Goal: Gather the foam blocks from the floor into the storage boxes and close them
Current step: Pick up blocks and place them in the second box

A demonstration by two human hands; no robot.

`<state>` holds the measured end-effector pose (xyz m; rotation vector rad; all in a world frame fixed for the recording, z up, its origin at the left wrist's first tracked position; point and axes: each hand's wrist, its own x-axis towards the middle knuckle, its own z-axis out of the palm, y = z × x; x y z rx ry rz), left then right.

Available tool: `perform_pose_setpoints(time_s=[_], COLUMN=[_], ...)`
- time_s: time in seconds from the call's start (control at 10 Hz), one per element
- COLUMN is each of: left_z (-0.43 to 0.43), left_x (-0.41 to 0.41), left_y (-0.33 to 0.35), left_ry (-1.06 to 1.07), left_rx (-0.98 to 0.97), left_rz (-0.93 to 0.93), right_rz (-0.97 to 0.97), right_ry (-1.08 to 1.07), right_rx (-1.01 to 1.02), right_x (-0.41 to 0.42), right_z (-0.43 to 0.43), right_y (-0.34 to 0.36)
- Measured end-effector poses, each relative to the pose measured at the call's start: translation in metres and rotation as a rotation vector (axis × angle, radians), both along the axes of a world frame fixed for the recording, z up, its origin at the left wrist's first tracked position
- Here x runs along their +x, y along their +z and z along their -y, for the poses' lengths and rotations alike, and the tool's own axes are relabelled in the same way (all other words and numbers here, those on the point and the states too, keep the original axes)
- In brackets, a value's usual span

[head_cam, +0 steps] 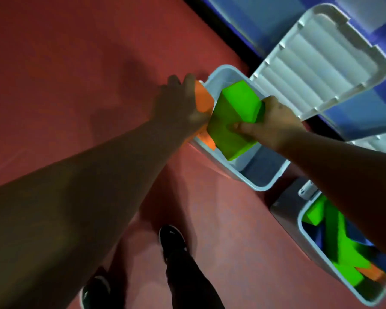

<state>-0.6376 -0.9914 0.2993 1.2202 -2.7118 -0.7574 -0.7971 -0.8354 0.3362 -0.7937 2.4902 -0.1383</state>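
Though tilted — green block (234, 121) in-grip.

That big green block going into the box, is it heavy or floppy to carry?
Probably light: the right hand grips the green block alone. It looks stiff, its edges staying straight. Flat faces suggest it won't roll.

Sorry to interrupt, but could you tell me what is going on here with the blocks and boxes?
A person is putting foam blocks into an open storage box on the red floor. The right hand holds a green block over the box, and the left hand has an orange block at its rim. The box's lid lies open behind. A second box at lower right already holds green, blue and orange blocks.
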Motion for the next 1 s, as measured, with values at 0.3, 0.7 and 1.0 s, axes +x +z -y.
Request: perform_pose_setpoints(time_s=[0.3, 0.7, 1.0], left_z=[-0.015, 0.014, 0.039], left_x=[-0.129, -0.189, -0.194], left_y=[-0.054, -0.176, -0.201], left_ry=[-0.073, -0.145, -0.525], left_rx=[-0.076, 0.289, 0.336], left_rz=[-0.179, 0.070, 0.623], right_rz=[-0.027, -0.113, -0.014], right_ry=[-0.310, -0.311, -0.451], right_rx=[-0.009, 0.067, 0.054], right_x=[-0.079, -0.121, -0.164], right_z=[-0.043, 0.005, 0.023], right_y=[-0.058, -0.160, -0.197])
